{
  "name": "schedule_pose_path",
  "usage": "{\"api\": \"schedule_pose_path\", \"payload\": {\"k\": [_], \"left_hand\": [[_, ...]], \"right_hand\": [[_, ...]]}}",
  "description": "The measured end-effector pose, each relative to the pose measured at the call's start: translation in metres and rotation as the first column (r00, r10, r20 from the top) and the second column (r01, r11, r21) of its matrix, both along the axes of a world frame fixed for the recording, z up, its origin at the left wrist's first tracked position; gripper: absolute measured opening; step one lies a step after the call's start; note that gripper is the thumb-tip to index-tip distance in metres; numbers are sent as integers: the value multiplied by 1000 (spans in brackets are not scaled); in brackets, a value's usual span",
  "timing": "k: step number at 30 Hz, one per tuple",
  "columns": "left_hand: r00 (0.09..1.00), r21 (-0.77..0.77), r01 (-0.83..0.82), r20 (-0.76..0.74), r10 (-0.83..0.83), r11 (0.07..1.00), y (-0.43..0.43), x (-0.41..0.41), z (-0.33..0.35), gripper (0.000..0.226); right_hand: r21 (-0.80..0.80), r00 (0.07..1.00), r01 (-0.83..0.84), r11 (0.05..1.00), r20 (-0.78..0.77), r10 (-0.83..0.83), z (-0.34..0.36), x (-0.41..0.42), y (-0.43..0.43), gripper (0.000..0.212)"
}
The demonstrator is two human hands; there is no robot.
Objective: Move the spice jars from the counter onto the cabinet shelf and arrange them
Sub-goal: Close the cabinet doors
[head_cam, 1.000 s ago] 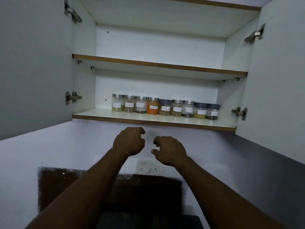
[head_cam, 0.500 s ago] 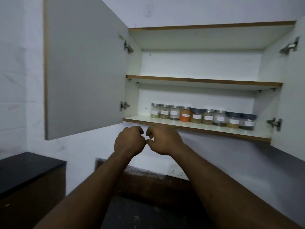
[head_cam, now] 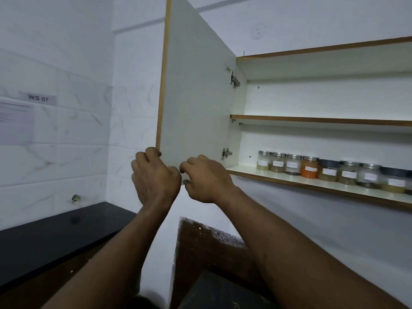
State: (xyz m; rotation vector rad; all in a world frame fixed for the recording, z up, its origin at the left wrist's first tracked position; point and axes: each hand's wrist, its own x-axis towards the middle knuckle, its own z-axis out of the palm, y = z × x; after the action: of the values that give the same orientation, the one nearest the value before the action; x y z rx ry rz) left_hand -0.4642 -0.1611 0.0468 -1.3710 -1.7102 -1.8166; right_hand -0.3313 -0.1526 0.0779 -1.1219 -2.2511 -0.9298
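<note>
The open cabinet door (head_cam: 196,97) dominates, swung out to the left; both hands sit at its lower edge. The left hand (head_cam: 153,175) curls narrow fingers around the door's bottom corner, apparently gripping it; the right hand (head_cam: 206,178) hovers half-closed just beside, holding nothing. Closing seems the step: push evenly from the corner, keeping fingers off the hinge (head_cam: 226,152) side. The dark bench (head_cam: 55,237) below left carries no jars. The spice jars (head_cam: 330,171) stand in one row on the lower shelf (head_cam: 289,178), clear of the door's swing
</note>
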Motion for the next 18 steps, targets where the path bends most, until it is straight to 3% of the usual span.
{"api": "schedule_pose_path", "payload": {"k": [2,5,8,11,13,15,18], "left_hand": [[998,-86,-7,57,12,996,5,-15,-4,63],[967,-292,238,156,-199,926,21,-33,-10,68],[910,-254,415,127,-395,874,34,-43,-22,42],[905,-172,411,199,-377,895,42,-50,-24,43],[894,-208,422,257,-367,883,52,-54,-19,48],[900,-256,422,230,-370,870,61,-55,-13,44],[907,-206,415,174,-384,886,69,-53,-13,41]], "right_hand": [[40,999,-36,999,32,34,1,-18,3,39],[31,997,-21,999,69,19,6,-39,8,57],[11,997,27,1000,68,-28,9,-53,13,64],[-6,994,73,997,84,-72,4,-59,19,65],[-23,991,102,995,94,-100,0,-56,23,66],[-51,989,131,990,82,-126,-3,-50,27,66],[-41,990,134,990,41,-132,-3,-40,31,58]]}}
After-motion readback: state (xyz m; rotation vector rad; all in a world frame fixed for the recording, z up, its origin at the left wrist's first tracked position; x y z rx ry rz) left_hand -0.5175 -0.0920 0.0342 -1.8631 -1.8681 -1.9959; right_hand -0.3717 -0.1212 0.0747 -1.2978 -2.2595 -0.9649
